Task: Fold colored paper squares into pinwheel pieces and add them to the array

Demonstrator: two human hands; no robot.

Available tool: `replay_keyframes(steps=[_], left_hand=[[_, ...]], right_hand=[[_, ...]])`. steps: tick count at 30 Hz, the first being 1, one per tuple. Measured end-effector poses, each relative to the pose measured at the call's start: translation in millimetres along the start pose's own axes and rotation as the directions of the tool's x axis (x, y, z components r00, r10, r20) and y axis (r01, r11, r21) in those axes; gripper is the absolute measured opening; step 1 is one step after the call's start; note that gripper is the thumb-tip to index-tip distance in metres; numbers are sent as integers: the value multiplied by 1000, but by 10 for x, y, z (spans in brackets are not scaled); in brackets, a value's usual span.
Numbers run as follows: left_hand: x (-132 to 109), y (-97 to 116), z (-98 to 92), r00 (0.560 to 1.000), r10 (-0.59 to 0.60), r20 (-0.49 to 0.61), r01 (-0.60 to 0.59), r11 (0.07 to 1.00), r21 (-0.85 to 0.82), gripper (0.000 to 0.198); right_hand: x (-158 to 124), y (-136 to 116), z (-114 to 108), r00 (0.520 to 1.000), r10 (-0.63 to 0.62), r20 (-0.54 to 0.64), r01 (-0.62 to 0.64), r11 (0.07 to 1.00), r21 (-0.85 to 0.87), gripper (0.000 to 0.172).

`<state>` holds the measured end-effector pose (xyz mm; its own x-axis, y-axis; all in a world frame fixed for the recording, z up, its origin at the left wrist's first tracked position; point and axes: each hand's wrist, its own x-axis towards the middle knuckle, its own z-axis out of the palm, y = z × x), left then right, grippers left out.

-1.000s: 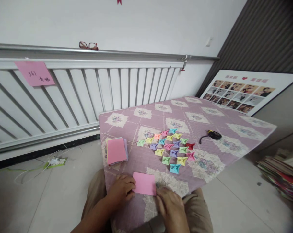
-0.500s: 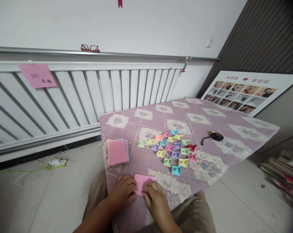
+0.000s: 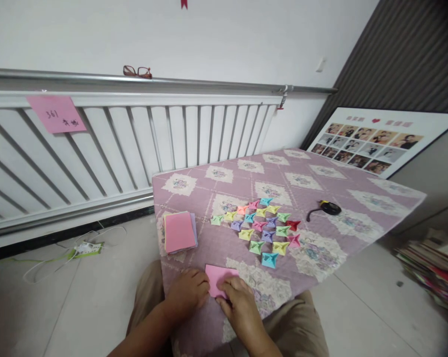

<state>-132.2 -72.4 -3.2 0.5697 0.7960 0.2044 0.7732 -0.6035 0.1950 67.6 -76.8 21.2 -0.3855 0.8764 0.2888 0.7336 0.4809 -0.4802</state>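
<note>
A pink sheet of paper (image 3: 217,277), seemingly folded to a rectangle, lies flat near the table's front edge. My left hand (image 3: 189,293) rests at its left side, fingers curled against the edge. From the right, my right hand (image 3: 239,302) grips the lower right part with thumb and fingers, covering that corner. Behind the sheet stand several small folded paper pieces (image 3: 259,226) in rows, in blue, yellow, green, purple, pink and red. To the left lies a stack of coloured paper (image 3: 180,233) with a pink sheet on top.
A flowered cloth covers the table (image 3: 224,191). A black tape measure (image 3: 330,208) with a strap lies on the right, and a photo board (image 3: 380,141) leans at the back right. Glasses (image 3: 137,72) rest on the pipe above the radiator (image 3: 179,134). A power strip (image 3: 85,249) sits on the floor.
My right hand's fingers have shifted slightly on the pink paper, with the thumb a little lower. My left hand and the other things stay nearly the same.
</note>
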Motion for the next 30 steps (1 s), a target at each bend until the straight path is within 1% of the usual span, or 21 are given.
replay_keyframes(steps=[5,8,10,13,14,18,21,26,28,30], left_hand=[[5,18,-61,999,-33,11,34,998,-53,10],[6,36,-99,999,-41,10,42,994,-98,18],[7,44,-99,999,-43,-2,43,996,-72,18],[7,50,-67,998,-50,-46,50,999,-1,6],[5,53,-55,997,-49,-63,50,999,15,5],[-28,90,-11,989,-39,-145,47,997,54,9],[-80,167,28,978,-52,-201,68,995,72,13],[-156,375,82,958,-62,-279,88,993,83,17],[-167,457,82,960,-69,-271,86,995,54,16],[-168,512,66,968,-95,-233,99,995,5,11]], right_hand=[[-27,3,47,999,6,-33,-7,999,-37,25],[-41,6,51,999,-5,-41,4,1000,-23,21],[-48,10,49,999,-14,-48,13,1000,-16,19],[-61,16,57,998,-25,-62,24,999,-25,22],[-67,20,64,997,-28,-67,26,999,-30,23],[-96,65,108,996,-37,-78,33,998,-53,15],[-131,112,133,995,-66,-79,62,996,-58,16],[-243,114,143,979,-135,-156,124,989,-81,23],[-287,91,147,977,-147,-156,135,987,-85,24],[-319,77,153,979,-140,-149,130,989,-75,23]])
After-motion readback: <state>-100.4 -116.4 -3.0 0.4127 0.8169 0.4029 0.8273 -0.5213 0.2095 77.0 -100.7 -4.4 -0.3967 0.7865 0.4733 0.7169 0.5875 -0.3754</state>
